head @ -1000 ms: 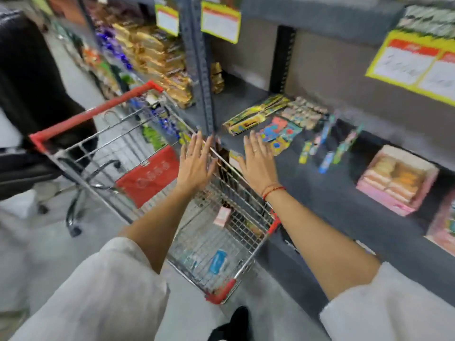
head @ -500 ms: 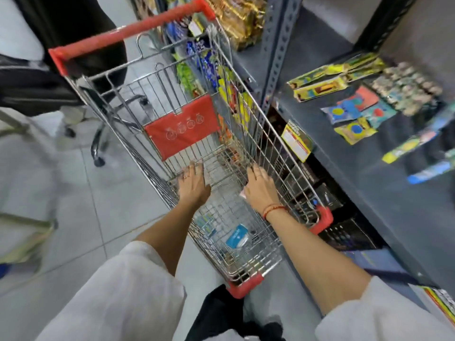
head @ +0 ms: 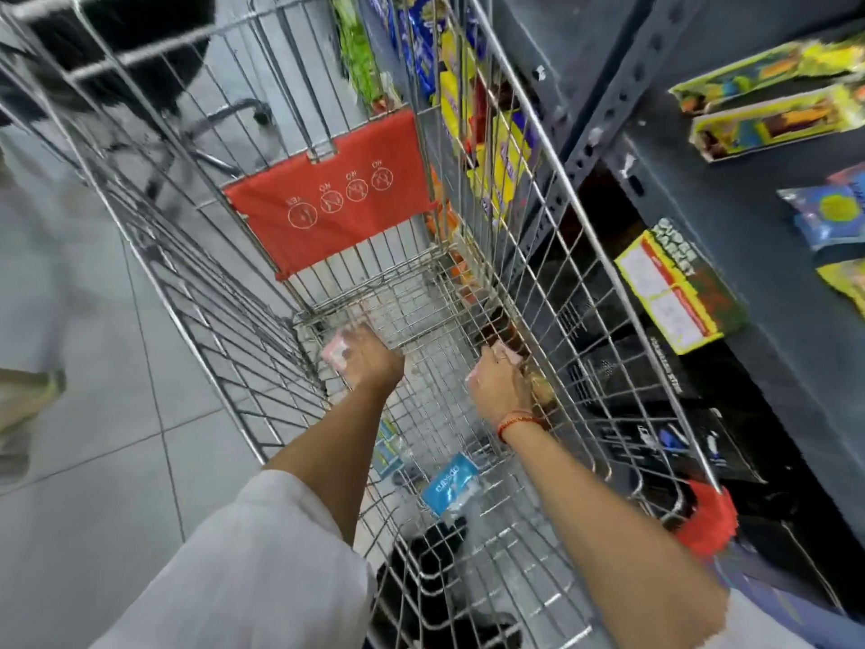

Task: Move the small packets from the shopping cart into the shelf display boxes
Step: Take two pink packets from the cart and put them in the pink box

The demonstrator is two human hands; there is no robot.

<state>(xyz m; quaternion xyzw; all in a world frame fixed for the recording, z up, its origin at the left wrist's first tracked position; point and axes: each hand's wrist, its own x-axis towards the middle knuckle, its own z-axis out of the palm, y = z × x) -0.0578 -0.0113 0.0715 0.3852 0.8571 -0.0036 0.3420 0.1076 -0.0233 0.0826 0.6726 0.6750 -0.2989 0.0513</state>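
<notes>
Both my hands reach deep into the wire shopping cart (head: 552, 255). My left hand (head: 372, 358) closes around a pink small packet (head: 334, 351) near the cart floor's far left. At the right wall of the cart, my right hand (head: 498, 384) curls on a pale pink packet (head: 472, 378), mostly hidden by the fingers. A blue packet (head: 449, 482) and a teal packet (head: 388, 449) lie on the cart floor between my forearms. No display box is in view.
A dark metal shelf (head: 730, 213) runs along the right with flat yellow-green boxes (head: 772, 121) and colourful packets on it. A yellow price tag (head: 664, 292) hangs on its edge. The cart's red seat flap (head: 327, 194) stands ahead. Grey tiled floor lies left.
My head has dropped closer to the cart. Both hands went from hovering over the cart rim down to its floor, and the fingers closed on pink packets.
</notes>
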